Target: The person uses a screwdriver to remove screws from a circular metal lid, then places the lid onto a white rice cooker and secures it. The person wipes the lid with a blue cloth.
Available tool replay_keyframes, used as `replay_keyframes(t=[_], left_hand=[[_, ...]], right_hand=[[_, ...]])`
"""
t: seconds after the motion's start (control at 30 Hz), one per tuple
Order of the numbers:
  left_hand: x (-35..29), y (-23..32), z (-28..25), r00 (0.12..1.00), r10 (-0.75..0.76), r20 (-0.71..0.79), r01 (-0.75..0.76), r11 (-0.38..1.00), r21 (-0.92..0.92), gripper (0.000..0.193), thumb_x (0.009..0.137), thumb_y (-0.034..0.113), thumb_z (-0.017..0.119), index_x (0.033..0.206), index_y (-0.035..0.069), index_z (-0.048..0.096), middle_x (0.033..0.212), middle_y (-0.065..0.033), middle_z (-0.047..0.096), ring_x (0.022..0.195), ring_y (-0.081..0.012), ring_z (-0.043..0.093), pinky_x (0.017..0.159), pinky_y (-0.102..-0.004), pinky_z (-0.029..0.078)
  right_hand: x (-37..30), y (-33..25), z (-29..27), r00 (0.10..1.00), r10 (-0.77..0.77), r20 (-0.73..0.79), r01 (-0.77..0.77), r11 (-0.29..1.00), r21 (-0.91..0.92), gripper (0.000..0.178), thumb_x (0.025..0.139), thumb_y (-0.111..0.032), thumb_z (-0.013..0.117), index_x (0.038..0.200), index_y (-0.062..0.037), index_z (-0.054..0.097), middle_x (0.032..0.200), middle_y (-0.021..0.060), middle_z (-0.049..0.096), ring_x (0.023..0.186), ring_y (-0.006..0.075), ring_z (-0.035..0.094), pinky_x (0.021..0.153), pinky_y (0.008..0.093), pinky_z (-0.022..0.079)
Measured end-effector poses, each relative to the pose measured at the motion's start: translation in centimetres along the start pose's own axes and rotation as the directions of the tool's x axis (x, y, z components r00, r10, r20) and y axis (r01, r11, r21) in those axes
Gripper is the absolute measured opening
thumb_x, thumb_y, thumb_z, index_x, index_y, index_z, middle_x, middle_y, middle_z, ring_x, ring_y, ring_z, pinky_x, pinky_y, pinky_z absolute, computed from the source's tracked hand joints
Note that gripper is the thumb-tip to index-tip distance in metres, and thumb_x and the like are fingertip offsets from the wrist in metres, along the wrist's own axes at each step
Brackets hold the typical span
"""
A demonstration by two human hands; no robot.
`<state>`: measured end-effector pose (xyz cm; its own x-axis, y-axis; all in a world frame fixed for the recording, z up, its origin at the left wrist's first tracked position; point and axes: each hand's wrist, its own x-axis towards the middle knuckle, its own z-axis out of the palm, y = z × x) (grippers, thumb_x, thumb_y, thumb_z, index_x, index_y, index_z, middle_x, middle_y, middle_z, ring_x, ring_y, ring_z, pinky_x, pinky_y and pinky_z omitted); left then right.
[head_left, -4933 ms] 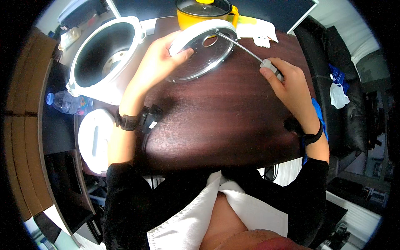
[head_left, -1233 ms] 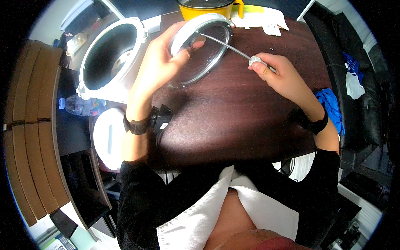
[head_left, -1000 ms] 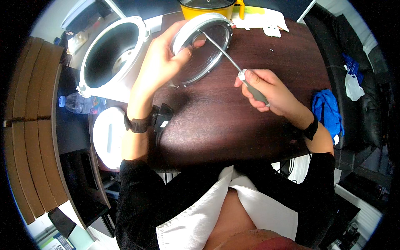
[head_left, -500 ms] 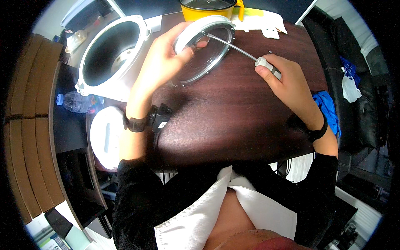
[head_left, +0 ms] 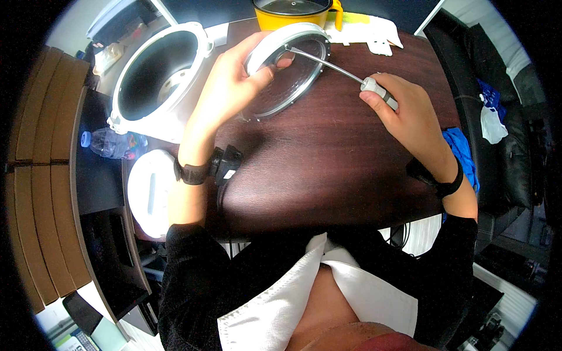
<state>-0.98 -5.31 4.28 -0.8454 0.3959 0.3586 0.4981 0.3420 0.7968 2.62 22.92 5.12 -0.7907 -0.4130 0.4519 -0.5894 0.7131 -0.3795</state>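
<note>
My left hand (head_left: pixel 243 82) grips a round lid (head_left: pixel 300 88) with a clear middle and a pale rim, tilted up above the table. Its fingers curl round the lid's inner side. In my right hand (head_left: pixel 407 108) is a screwdriver (head_left: pixel 377 90), its light grey handle wrapped by the fingers. The metal shaft points left, and its tip meets the lid's rim near my left fingertips. Whether a screw sits under the tip is too small to tell. Left of my left forearm stands a white cooker body (head_left: pixel 196 99), open at the top with a dark inside.
On the dark wooden table (head_left: pixel 328 169), a white oval lid (head_left: pixel 152 193) and a plastic bottle (head_left: pixel 108 143) lie at the left. A yellow pot (head_left: pixel 281 20) stands at the back, beside white sheets (head_left: pixel 374 29). Blue cloth (head_left: pixel 462 152) hangs by the right edge.
My right hand and the screwdriver handle have shifted very slightly right. The tip stays at the lid's rim, and my left hand holds the lid as before.
</note>
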Motion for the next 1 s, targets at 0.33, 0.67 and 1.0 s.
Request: replay_keyframes(t=[0.33, 0.67, 1.0], left_hand=[[-0.3, -0.2, 0.1, 0.999, 0.04, 0.001, -0.04, 0.999, 0.017, 0.045, 0.084, -0.002, 0.052, 0.128, -0.002, 0.047, 0.105, -0.0085, 0.068, 0.098, -0.0114, 0.06, 0.085, -0.0243, 0.046], [-0.2, -0.2, 0.4, 0.998, 0.028, -0.05, -0.026, 0.999, 0.047, 0.046, 0.083, -0.002, 0.052, 0.128, -0.001, 0.047, 0.103, -0.0087, 0.068, 0.1, -0.0139, 0.061, 0.09, -0.0279, 0.045], [0.0, -0.2, 0.0, 1.0, 0.006, -0.008, -0.006, 1.0, -0.02, 0.044, 0.085, 0.0, 0.053, 0.129, -0.001, 0.047, 0.105, -0.0083, 0.069, 0.103, -0.0131, 0.059, 0.093, -0.0292, 0.044]], right_hand=[[0.4, 1.2, 0.5, 0.986, 0.067, 0.15, -0.09, 0.984, 0.154, 0.031, 0.09, -0.03, 0.06, 0.088, 0.0007, 0.063, 0.073, 0.0126, 0.062, 0.061, 0.0275, 0.059, 0.058, 0.036, 0.047], [-1.8, -0.9, 4.1, 0.698, 0.134, 0.704, -0.714, 0.046, 0.699, 0.035, 0.1, -0.033, 0.043, 0.105, -0.0001, 0.055, 0.065, -0.002, 0.043, 0.047, 0.0019, 0.037, 0.036, 0.0175, 0.027], [0.0, 0.1, -0.2, 0.986, 0.119, 0.119, -0.136, 0.98, 0.144, 0.031, 0.085, -0.029, 0.066, 0.095, 0.0006, 0.063, 0.085, 0.0183, 0.064, 0.073, 0.0353, 0.062, 0.065, 0.0374, 0.048]])
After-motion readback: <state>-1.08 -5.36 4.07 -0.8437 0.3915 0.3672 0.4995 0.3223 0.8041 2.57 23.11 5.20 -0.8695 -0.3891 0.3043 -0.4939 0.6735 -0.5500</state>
